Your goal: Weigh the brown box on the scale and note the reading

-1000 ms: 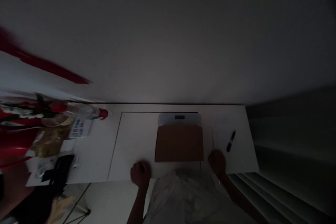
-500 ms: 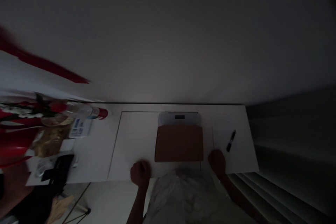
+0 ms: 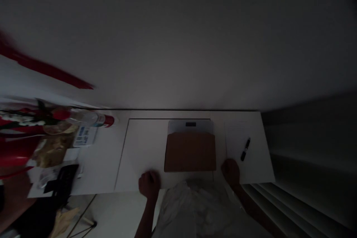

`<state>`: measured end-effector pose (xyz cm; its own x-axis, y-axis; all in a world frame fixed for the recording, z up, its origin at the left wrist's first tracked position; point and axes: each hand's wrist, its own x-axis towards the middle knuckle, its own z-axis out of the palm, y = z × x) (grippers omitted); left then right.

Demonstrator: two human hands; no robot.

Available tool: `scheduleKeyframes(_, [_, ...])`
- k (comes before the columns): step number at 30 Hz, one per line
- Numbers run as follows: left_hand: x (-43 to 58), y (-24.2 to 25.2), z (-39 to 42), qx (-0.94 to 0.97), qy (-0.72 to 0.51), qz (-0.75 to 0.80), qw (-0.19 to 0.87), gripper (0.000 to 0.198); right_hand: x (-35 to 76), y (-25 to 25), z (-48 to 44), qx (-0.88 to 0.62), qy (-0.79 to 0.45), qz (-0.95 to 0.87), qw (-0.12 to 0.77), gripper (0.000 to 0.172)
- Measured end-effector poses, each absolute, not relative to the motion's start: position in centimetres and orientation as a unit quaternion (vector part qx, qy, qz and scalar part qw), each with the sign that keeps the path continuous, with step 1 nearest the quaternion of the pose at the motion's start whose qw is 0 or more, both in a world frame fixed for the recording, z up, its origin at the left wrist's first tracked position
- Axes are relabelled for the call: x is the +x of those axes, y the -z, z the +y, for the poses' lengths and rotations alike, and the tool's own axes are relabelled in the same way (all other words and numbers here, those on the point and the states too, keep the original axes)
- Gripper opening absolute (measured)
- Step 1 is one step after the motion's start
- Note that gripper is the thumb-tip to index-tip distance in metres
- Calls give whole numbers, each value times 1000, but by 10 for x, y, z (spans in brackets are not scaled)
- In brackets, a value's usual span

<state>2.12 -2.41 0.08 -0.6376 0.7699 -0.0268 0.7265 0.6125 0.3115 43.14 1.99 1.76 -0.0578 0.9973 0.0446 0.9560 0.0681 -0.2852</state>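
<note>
A flat brown cardboard box [image 3: 190, 152] lies in the middle of the white table [image 3: 145, 145]. It covers most of a pale flat device with a small dark display, like a scale [image 3: 175, 125], whose far strip shows beyond it. My left hand [image 3: 150, 185] rests as a fist near the table's front edge, left of the box and apart from it. On the box's right, my right hand [image 3: 231, 172] is likewise closed, at the near left edge of a printed paper sheet [image 3: 235, 134]. A black pen [image 3: 245, 149] lies on the sheet. I see nothing in either fist.
Toward the left stand a plastic bottle [image 3: 104, 120], a white box with blue print [image 3: 85, 135], a clear bag with brown contents [image 3: 52, 150] and a black item [image 3: 65, 180]. Another person's arm [image 3: 16, 197] shows at lower left. A wall [image 3: 178, 44] rises behind the table.
</note>
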Motion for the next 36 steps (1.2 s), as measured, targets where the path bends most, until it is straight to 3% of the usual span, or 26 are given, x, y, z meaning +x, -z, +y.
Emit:
scheduleKeyframes(12, [21, -1, -24, 443, -129, 886, 53, 29, 433, -13, 19, -684, -118, -714, 95, 16])
scheduleKeyframes(27, [24, -13, -11, 427, -155, 887, 81, 27, 432, -10, 25, -669, -101, -716, 170, 20])
scheduleKeyframes(30, [20, -19, -8, 422, -184, 878, 134, 29, 431, -9, 27, -676, -134, -693, 214, 20])
scheduleKeyframes(36, [23, -41, 13, 364, -384, 810, 254, 44, 394, -32, 47, -697, -238, -548, 397, 29])
